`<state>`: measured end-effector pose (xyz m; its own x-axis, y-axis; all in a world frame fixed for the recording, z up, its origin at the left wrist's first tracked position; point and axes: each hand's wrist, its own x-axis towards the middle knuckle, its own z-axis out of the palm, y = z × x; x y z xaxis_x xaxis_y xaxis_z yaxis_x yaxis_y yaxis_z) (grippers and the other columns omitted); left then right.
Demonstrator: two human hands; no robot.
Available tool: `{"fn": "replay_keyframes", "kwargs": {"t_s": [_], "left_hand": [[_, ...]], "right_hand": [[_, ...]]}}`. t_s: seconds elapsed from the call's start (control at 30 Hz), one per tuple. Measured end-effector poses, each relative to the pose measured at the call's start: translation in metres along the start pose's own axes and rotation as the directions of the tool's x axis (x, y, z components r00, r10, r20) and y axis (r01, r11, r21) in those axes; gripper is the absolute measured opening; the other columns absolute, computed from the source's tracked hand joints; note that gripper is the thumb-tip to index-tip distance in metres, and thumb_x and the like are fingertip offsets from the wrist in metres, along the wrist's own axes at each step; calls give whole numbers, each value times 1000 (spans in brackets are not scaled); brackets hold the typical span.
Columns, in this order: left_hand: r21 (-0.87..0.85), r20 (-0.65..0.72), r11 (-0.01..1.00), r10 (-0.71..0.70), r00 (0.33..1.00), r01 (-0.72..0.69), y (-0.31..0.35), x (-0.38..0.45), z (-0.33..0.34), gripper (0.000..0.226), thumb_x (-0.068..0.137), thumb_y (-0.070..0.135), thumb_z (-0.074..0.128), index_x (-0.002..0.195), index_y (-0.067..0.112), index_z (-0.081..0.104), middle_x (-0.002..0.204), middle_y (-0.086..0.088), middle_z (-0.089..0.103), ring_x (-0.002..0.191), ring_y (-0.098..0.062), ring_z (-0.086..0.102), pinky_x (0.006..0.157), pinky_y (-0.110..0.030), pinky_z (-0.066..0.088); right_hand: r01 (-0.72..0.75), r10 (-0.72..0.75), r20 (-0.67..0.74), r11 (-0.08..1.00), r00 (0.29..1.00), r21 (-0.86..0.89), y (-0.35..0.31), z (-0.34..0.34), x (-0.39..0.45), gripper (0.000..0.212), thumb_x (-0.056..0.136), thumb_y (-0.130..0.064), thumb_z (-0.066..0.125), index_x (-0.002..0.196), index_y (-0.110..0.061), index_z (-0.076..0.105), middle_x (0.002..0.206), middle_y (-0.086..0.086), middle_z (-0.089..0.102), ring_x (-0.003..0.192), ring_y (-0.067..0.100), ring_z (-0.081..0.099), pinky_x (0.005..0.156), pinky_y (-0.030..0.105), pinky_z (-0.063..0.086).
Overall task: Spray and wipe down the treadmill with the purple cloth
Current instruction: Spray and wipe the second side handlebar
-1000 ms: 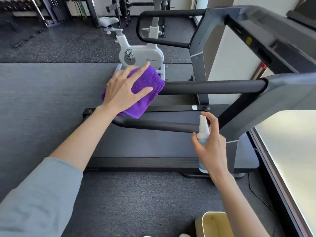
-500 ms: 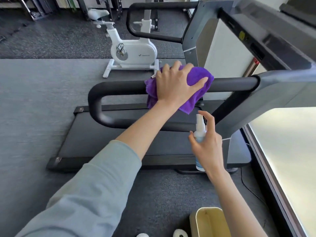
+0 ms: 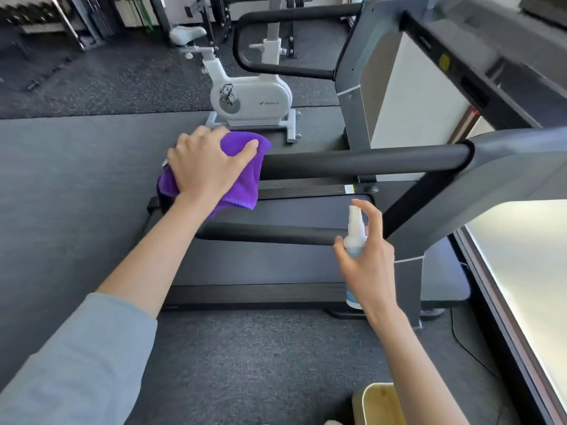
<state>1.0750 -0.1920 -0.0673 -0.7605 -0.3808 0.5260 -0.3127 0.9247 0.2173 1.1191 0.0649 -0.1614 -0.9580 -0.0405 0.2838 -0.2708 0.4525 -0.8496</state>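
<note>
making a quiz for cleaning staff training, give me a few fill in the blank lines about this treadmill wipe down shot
1. The left hand presses a cloth of the colour ____ onto the treadmill handrail.
2. The right hand holds a small ____ bottle.
3. Behind the treadmill stands a white exercise ____.
4. At the bottom edge of the view stands a ____ bin.

Missing words: purple; spray; bike; yellow

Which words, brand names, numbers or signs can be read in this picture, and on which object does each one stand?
"MERACH", as far as I can read it, beside a tick-shaped logo: on the white exercise bike.
Yellow sticker on the treadmill console: too blurred to read.
Spray bottle in the right hand: no readable label.
Purple cloth: no text.
</note>
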Motion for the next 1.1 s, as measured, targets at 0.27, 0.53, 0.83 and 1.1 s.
{"fn": "replay_keyframes", "kwargs": {"t_s": [0.27,0.53,0.83,1.1], "left_hand": [[-65,70,974,219,973,-215,182,-17,28,59,80,76,42,100,28,68,94,-4,68,88,-31,64,63,-33,31],[-187,162,916,385,909,-354,218,-18,29,64,80,80,42,120,33,61,105,-3,66,98,-28,64,69,-32,36],[-88,52,971,229,972,-224,118,-10,18,58,80,74,49,117,32,64,108,-6,66,101,-36,61,74,-39,40],[-118,125,933,352,927,-339,260,-18,44,61,81,78,40,112,31,65,104,-2,67,96,-29,64,68,-32,33]], "right_hand": [[-70,64,-86,996,994,-59,34,-46,5,59,86,-7,63,130,-39,39,66,-7,54,60,20,55,57,37,47],[-94,81,-150,992,985,-83,49,-74,5,60,84,-10,64,129,-40,39,72,-12,55,67,27,55,65,38,46],[-68,56,-161,995,985,-70,58,-84,1,58,85,-9,65,129,-37,39,71,-14,51,64,21,55,65,37,45],[-120,99,-179,987,979,-108,73,-115,4,56,86,-10,63,129,-37,41,62,-7,51,55,17,53,58,32,42]]}}
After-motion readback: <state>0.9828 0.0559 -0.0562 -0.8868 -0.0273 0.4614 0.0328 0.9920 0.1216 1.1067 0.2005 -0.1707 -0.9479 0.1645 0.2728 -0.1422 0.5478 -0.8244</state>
